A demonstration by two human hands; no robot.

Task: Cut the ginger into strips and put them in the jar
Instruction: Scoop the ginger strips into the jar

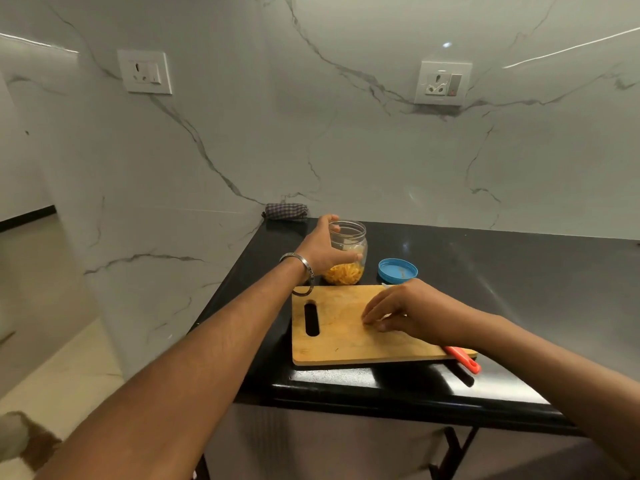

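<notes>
From the head camera, the left hand (323, 249) grips the lidless clear jar (348, 252), which holds yellow ginger strips (344, 274) near the counter's left edge. The right hand (403, 311), fingers bent, pinches at the wooden cutting board (332, 341); what it holds is too small to tell. A blue lid (397, 270) lies just beside the jar. An orange knife handle (464, 358) overhangs the board's near-right corner. To the right, the black countertop (519, 271) meets marble walls (242, 133).

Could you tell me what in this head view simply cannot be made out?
- Knife: the right hand and forearm hide its blade; only the orange handle shows.
- Right hand's fingertips: whether they pinch any ginger is too small to tell.
- Jar: its left side is hidden by the left hand.
</notes>
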